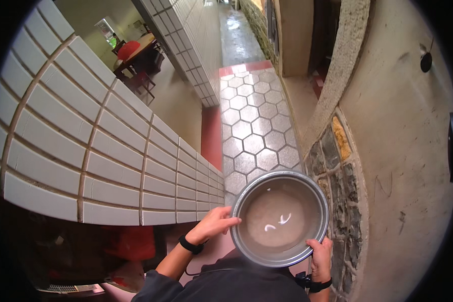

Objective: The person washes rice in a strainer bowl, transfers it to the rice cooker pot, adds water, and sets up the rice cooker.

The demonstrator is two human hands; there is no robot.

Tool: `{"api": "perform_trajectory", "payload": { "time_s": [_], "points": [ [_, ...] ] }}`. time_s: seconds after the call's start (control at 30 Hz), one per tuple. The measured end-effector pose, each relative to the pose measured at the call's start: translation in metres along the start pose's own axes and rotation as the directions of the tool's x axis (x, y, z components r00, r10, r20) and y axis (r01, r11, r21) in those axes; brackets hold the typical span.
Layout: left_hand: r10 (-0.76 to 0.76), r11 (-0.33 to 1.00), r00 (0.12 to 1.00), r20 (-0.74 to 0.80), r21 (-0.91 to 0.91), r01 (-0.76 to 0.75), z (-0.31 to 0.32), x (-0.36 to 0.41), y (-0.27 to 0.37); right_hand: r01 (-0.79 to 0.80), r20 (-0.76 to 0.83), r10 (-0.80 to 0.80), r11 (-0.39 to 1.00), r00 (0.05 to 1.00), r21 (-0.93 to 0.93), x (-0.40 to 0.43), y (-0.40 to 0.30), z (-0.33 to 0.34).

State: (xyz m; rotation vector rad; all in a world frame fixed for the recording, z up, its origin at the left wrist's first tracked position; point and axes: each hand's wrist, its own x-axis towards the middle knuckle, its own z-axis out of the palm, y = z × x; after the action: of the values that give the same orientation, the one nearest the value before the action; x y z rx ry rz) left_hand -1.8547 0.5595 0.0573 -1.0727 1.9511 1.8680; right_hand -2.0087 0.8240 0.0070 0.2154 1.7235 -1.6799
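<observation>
A round grey metal pot [245,241] with a wide rolled rim is held in front of my body, above the walkway floor. Cloudy, pale liquid [275,215] covers its bottom, and light glints off the surface. What lies beneath the liquid is not clear. My left hand [215,223] grips the pot's left rim, with a finger over the edge. On the lower right my right hand [321,253] holds the rim, its thumb on top and the other fingers largely hidden outside the wall. Both wrists wear black bands.
A white tiled wall [117,158] runs close along my left. Stone facing [343,211] and a plastered wall [392,151] bound the right side. Hexagonal floor tiles [253,141] lead ahead to a red strip [245,68]. Through the left doorway stands a table [145,42] with chairs.
</observation>
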Motion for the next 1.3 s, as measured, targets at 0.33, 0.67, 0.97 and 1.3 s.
{"api": "perform_trajectory", "payload": {
  "time_s": [0.33,0.67,0.97,1.3],
  "points": [
    [0.056,0.989,0.99,0.127,0.132,-0.072,0.005,0.05,0.043,-0.023,-0.071,0.041,0.971,0.997,0.239,-0.013,0.058,0.0],
    [0.1,0.823,0.872,0.48,0.453,-0.344,0.064,0.088,0.055,0.063,-0.552,0.07,0.974,0.831,0.218,-0.113,0.051,-0.029],
    [0.082,0.742,0.729,0.68,0.447,-0.5,0.179,0.004,0.03,0.354,-0.808,0.027,0.89,0.588,0.287,-0.224,0.172,-0.061],
    [-0.101,0.661,0.421,0.901,0.377,-0.648,0.359,-0.123,-0.049,0.448,-0.918,0.261,0.811,0.297,0.376,-0.435,0.268,-0.11]
  ]
}}
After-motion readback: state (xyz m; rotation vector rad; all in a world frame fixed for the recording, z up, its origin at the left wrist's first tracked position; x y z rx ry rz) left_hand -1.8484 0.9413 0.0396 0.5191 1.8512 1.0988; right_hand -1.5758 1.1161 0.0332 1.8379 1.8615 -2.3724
